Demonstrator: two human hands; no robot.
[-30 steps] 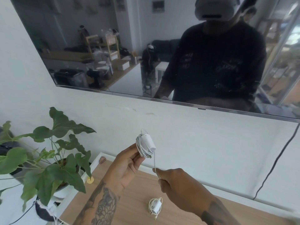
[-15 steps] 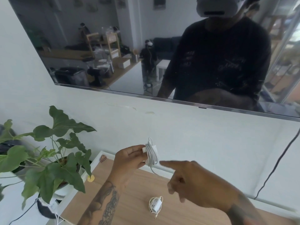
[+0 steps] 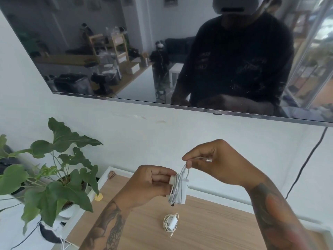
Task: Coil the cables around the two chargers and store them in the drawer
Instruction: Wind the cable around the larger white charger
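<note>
Charger in hand: white, smooth, boxy plastic charger (image 3: pixel 181 191) is being held above the wooden tabletop (image 3: pixel 207 228), its thin white cable (image 3: pixel 175 184) wound round it in several glossy loops.
Left hand: left hand (image 3: pixel 149 183) is being closed on the charger's end, fingers curled, thumb on top.
Right hand: right hand (image 3: pixel 214 159) is being kept higher above the tabletop, thumb and forefinger pinching the cable's loose end; the short plug tip is showing between the fingers.
Second charger: second charger (image 3: pixel 171 225), a small white block ringed by its coiled cable, is lying flat on the pale, grained tabletop below the hands.
Plant: broad-leaved green plant (image 3: pixel 54 177) is standing just off the tabletop's left edge.
</note>
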